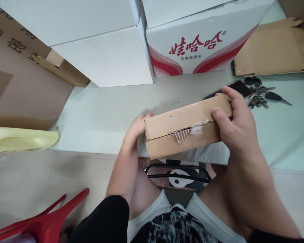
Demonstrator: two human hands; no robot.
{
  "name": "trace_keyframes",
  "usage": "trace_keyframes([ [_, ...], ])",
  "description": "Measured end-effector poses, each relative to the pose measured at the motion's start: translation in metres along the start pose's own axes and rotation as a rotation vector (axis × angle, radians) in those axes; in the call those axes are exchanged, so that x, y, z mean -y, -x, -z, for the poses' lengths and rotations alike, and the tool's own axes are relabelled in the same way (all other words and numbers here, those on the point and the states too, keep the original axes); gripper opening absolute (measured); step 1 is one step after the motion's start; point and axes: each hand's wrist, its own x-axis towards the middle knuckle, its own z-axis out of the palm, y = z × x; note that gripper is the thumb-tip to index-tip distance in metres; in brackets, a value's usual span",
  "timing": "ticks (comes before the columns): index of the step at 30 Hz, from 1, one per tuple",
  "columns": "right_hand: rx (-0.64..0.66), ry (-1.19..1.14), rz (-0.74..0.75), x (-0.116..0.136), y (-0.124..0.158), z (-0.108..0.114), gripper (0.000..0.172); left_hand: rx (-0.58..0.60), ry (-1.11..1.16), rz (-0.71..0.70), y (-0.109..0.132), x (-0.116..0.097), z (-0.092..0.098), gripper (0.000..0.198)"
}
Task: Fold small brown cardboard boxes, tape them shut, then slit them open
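A small brown cardboard box (172,123) is held up between both hands over the front edge of the table. Along its near side runs a seam, where the surface is torn and bare corrugated board shows beside a scrap of whitish tape. My right hand (236,118) grips the box's right end, thumb on the near face and fingers round the back. At the left end, my left hand (138,126) is closed against the box, with most of its fingers hidden behind it.
Behind stand white cartons (101,50) and a water carton (192,50) with red lettering. A black phone (239,88), a bunch of keys (260,96) and a flattened cardboard piece (273,49) lie at the right. A red stool (48,219) is at lower left.
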Motion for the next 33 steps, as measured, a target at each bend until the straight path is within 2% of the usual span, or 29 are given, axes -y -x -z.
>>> trace_keyframes([
  [1, -0.009, 0.000, 0.021, -0.001, 0.000, -0.001, 0.070, -0.055, -0.041, -0.012, 0.001, -0.003, 0.003, 0.031],
  [3, -0.015, 0.016, 0.058, -0.001, 0.000, -0.002, 0.067, -0.246, -0.100, -0.086, 0.007, -0.008, 0.009, 0.029],
  [5, -0.012, 0.025, 0.077, -0.001, -0.001, -0.002, 0.066, -0.450, -0.067, -0.283, 0.018, -0.013, 0.014, 0.023],
  [6, -0.010, 0.025, 0.081, -0.001, -0.001, -0.002, 0.066, -0.503, -0.013, -0.419, 0.025, -0.016, 0.017, 0.021],
  [8, -0.007, 0.022, 0.084, -0.001, -0.001, -0.001, 0.064, -0.452, 0.096, -0.704, 0.041, -0.021, 0.019, 0.018],
  [10, -0.007, 0.017, 0.085, -0.002, -0.002, -0.002, 0.061, -0.273, 0.071, -0.906, 0.056, -0.027, 0.019, 0.017],
  [11, -0.011, 0.015, 0.083, -0.002, -0.002, -0.002, 0.061, -0.169, 0.020, -0.960, 0.061, -0.030, 0.017, 0.016],
  [13, -0.024, 0.012, 0.075, -0.004, -0.003, -0.003, 0.060, -0.011, -0.070, -0.992, 0.066, -0.035, 0.014, 0.015],
  [14, -0.032, 0.013, 0.074, -0.005, -0.003, -0.004, 0.060, 0.029, -0.088, -0.986, 0.066, -0.036, 0.013, 0.015],
  [17, -0.029, 0.016, 0.096, -0.007, -0.002, -0.006, 0.057, 0.045, -0.071, -0.946, 0.060, -0.036, 0.013, 0.015],
  [19, -0.034, 0.024, 0.160, -0.006, 0.000, -0.007, 0.048, 0.041, -0.069, -0.911, 0.055, -0.034, 0.015, 0.015],
  [21, -0.088, 0.019, 0.314, -0.004, 0.002, -0.007, 0.034, 0.036, -0.068, -0.882, 0.052, -0.033, 0.017, 0.015],
  [23, -0.133, -0.013, 0.534, -0.001, 0.004, -0.006, 0.023, 0.034, -0.064, -0.876, 0.050, -0.032, 0.018, 0.016],
  [25, -0.088, 0.002, 0.679, 0.001, 0.003, -0.007, 0.021, 0.029, -0.058, -0.892, 0.048, -0.031, 0.017, 0.016],
  [28, 0.040, 0.127, 0.663, 0.001, 0.001, -0.009, 0.021, -0.037, -0.081, -0.928, 0.046, -0.029, 0.014, 0.014],
  [33, 0.095, 0.141, 0.592, 0.001, -0.002, -0.013, 0.028, -0.278, -0.180, -1.030, 0.046, -0.030, 0.014, 0.009],
])
